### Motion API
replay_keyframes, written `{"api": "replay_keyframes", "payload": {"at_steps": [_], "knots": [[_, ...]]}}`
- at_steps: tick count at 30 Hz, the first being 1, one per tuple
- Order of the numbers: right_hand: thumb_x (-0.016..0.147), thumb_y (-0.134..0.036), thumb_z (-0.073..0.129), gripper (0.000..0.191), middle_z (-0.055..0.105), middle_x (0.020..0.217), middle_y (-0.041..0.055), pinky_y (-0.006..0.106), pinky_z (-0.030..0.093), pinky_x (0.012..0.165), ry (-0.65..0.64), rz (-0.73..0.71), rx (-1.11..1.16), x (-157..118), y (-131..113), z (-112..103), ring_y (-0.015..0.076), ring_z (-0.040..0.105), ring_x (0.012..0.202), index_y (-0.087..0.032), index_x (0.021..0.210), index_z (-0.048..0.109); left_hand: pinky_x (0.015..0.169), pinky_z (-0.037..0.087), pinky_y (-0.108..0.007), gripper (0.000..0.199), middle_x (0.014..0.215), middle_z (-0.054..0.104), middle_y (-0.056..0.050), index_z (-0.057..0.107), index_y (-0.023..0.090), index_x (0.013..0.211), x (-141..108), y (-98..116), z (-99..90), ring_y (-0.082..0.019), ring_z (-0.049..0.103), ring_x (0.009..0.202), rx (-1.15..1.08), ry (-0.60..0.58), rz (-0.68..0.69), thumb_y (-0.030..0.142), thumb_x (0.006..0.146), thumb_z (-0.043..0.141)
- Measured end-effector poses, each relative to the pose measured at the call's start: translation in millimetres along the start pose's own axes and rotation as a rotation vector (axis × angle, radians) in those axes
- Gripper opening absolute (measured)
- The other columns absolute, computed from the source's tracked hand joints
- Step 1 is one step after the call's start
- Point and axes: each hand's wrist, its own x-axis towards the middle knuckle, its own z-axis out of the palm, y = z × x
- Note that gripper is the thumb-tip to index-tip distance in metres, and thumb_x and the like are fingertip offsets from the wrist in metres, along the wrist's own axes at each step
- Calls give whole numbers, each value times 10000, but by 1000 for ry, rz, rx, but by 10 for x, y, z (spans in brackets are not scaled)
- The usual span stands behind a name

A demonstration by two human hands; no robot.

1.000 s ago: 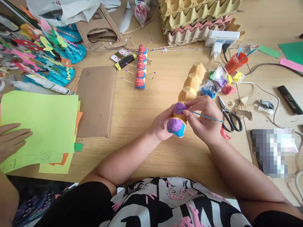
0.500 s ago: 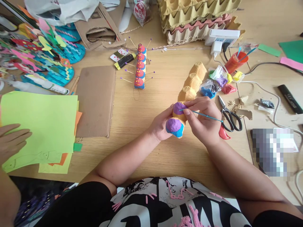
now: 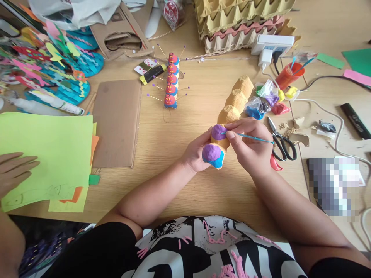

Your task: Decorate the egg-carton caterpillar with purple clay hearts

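My left hand [image 3: 197,151] is wrapped round the near end of a strip of egg carton cups [image 3: 236,101], which slants away to the upper right. Its far cups are plain orange-yellow. The nearest cup has a purple clay cap [image 3: 212,152] over a blue clay band [image 3: 218,161]; the second cup carries a purple clay cap [image 3: 219,132] too. Between thumb and fingers, my right hand [image 3: 251,143] pinches a thin blue clay tool [image 3: 252,137], its tip touching the second purple cap.
A finished red-and-blue carton caterpillar [image 3: 172,81] stands behind. Scissors [image 3: 281,141], clay bags [image 3: 261,104] and a red cup [image 3: 290,75] lie to the right. Another person's hand [image 3: 14,170] rests on green paper [image 3: 58,150] at left, beside cardboard [image 3: 116,123]. Egg trays [image 3: 240,31] are stacked behind.
The blue tool's tip has shifted slightly right on the second purple cap, and my right hand has moved a little right. The left hand's hold is unchanged.
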Motion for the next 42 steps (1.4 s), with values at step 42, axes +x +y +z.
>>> {"api": "replay_keyframes", "payload": {"at_steps": [42], "knots": [[1011,-394,800,157,848,1060,20,508,608,985,-23,54,3,-62,-71,-12,251,764,1009,-299,931,704,752,664,-203,307,871,804,-32,816,186,1089,-10,-27,35,-139,788,774,54,-89,52,239,1112,515]]}}
